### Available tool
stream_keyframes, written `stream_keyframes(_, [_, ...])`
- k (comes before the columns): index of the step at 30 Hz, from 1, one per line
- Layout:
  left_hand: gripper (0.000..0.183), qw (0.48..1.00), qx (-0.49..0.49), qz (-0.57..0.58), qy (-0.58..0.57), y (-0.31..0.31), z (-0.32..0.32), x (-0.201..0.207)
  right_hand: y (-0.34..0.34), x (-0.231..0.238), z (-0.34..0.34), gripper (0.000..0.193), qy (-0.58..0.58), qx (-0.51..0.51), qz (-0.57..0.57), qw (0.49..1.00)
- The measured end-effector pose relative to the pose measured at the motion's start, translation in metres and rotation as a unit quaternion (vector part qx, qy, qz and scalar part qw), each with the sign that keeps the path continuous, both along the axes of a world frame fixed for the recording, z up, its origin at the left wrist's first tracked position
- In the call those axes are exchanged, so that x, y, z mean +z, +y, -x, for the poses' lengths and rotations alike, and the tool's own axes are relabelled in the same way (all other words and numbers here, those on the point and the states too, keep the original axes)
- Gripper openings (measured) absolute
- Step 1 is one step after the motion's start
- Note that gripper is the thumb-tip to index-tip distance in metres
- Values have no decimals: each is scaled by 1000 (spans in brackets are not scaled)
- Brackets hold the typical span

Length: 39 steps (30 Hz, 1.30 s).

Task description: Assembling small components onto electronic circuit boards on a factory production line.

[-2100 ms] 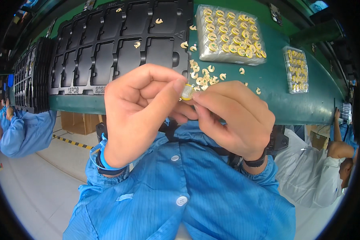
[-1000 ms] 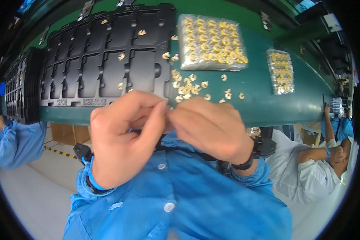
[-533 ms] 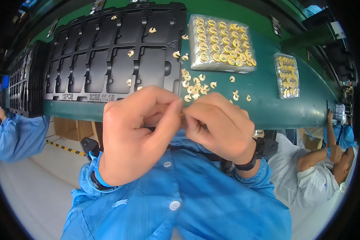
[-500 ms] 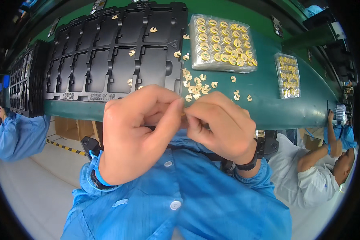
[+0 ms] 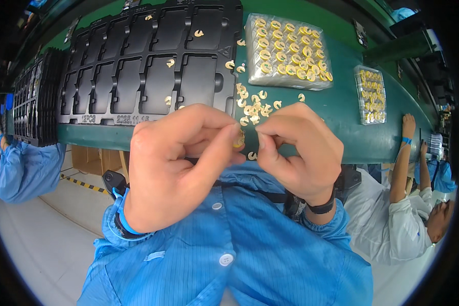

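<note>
In front of my body, my left hand point(image 5: 181, 166) is closed, thumb and fingertips pinching a small round yellow part point(image 5: 238, 141) that the fingers mostly cover. To its right, apart from it, my right hand point(image 5: 303, 153) is also closed, thumb and index fingertips drawn together with nothing visible between them. A pale C-shaped piece point(image 5: 252, 155) shows below the gap between the hands, by the table's near edge; whether it rests there or is in the air I cannot tell. Past my fingertips, several similar loose pieces point(image 5: 255, 108) lie heaped on the green table point(image 5: 341, 143).
A large black compartment tray point(image 5: 130, 94) lies at left, with a few loose pieces on it. Beside it stand stacked black trays point(image 5: 48, 102). Clear plastic trays of yellow round parts, one larger point(image 5: 290, 84) and one smaller point(image 5: 363, 120), sit at right. Other people work at both sides.
My right hand has moved right, away from my left, and a gap has opened between them. The yellow part and the pale piece below now show. At right, another person's arm reaches onto the table.
</note>
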<state>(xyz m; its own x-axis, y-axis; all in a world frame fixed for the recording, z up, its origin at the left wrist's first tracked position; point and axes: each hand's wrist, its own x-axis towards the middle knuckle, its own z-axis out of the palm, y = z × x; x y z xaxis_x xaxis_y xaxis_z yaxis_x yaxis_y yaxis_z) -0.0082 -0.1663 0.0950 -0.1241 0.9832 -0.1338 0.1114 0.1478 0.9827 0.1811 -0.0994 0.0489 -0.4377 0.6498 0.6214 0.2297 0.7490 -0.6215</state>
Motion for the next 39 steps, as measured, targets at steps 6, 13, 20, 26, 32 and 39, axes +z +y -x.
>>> stream_keyframes(6, [8,999,14,-42,22,0,-2,-6,-2,-2,1,27,-14,34,-25,999])
stream_keyframes(13, [3,985,25,-138,103,0,-5,-17,2,-8,2,29,-16,59,-82,995])
stream_keyframes(20, [3,979,14,-127,160,-3,-5,-15,0,-7,-1,25,-56,82,-56,993])
stream_keyframes(26, [5,976,-12,-144,162,-1,-3,-16,-1,-9,1,26,-54,46,-84,994])
stream_keyframes(32, [9,992,-2,-103,79,-3,0,-15,-6,4,-1,20,-21,-58,-10,998])
stream_keyframes(39, [17,974,-11,-215,75,1,4,-29,4,-11,-66,14,-207,-181,187,943])
